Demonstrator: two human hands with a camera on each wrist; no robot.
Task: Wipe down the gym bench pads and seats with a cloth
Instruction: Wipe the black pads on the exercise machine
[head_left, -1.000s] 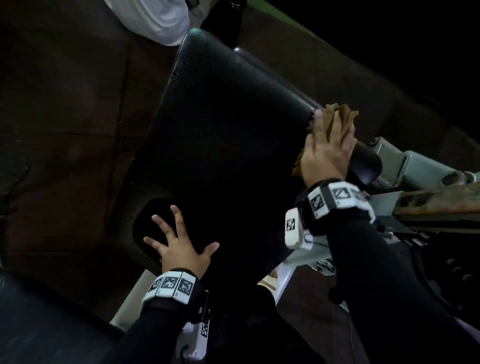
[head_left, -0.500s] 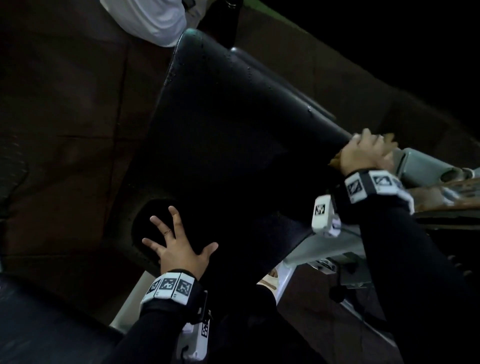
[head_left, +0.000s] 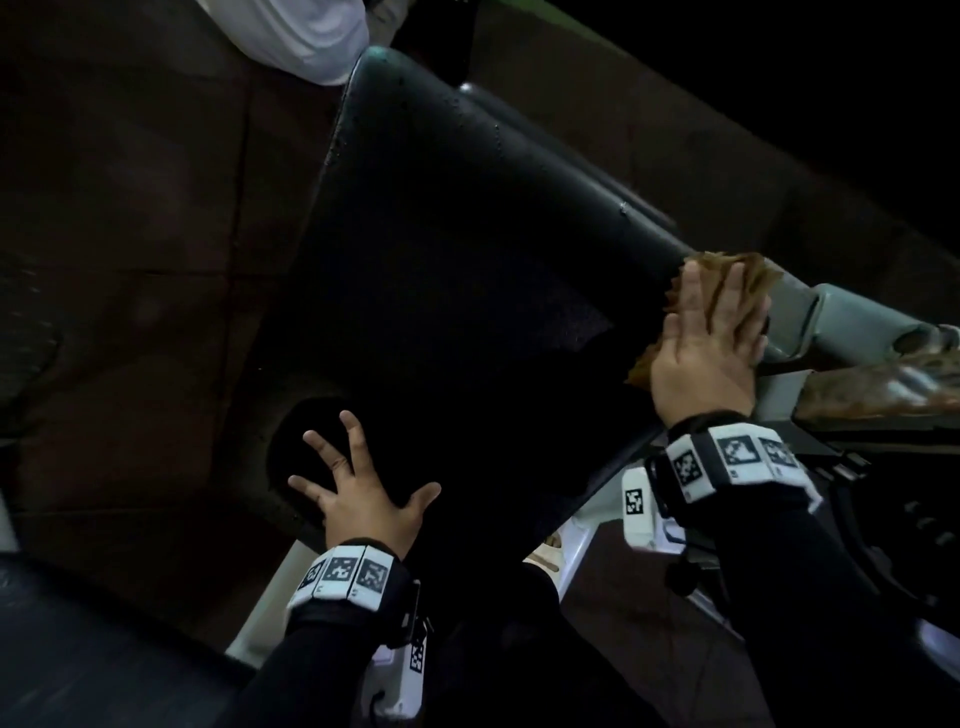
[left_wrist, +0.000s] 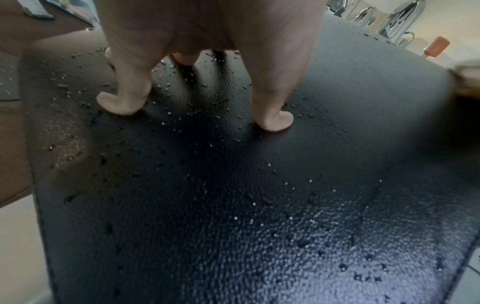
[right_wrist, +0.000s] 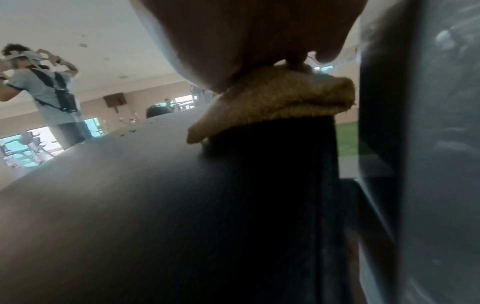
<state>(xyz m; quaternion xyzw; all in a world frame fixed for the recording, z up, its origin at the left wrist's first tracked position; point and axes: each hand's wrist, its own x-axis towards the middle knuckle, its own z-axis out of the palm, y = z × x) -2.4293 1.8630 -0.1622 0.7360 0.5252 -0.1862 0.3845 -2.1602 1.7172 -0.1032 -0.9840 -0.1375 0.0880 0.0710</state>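
Observation:
A black bench pad (head_left: 457, 270) slopes across the middle of the head view, beaded with water droplets (left_wrist: 259, 205). My left hand (head_left: 358, 493) lies flat with spread fingers on the pad's near lower end; in the left wrist view its fingertips (left_wrist: 119, 102) press the wet vinyl. My right hand (head_left: 711, 332) presses a folded tan cloth (head_left: 727, 265) with straight fingers against the pad's right edge. In the right wrist view the cloth (right_wrist: 275, 102) bunches under the palm on the pad's edge (right_wrist: 272, 185).
A grey metal frame arm (head_left: 852, 322) and a rusty bar (head_left: 883, 384) lie just right of the cloth. White frame parts (head_left: 576, 551) sit below the pad. Another black pad (head_left: 78, 649) is at the lower left. A person (right_wrist: 44, 92) stands beyond the bench. Dark floor tiles surround it.
My right hand with the cloth slid down the pad's right edge toward the frame, then came back up a little and flattened. The left hand stayed put.

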